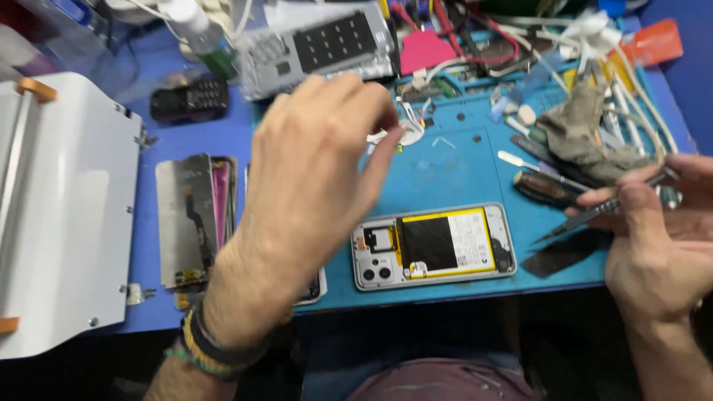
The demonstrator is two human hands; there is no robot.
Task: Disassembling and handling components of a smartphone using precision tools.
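An opened phone [434,246] lies back-up on the blue work mat [460,171], its black and yellow battery exposed. My left hand [312,186] hovers above the mat to the left of the phone, fingers curled toward a small white part [407,134]; whether it pinches anything is unclear. My right hand [653,245] at the right edge holds thin tweezers [594,215], their tips pointing left toward the phone's right end.
A phone screen panel [187,219] lies left of the mat beside a white machine [67,208]. A grey tray [319,48], a black keypad phone [189,98], a bottle [197,30], a grey rag [587,137] and several tools and cables crowd the back.
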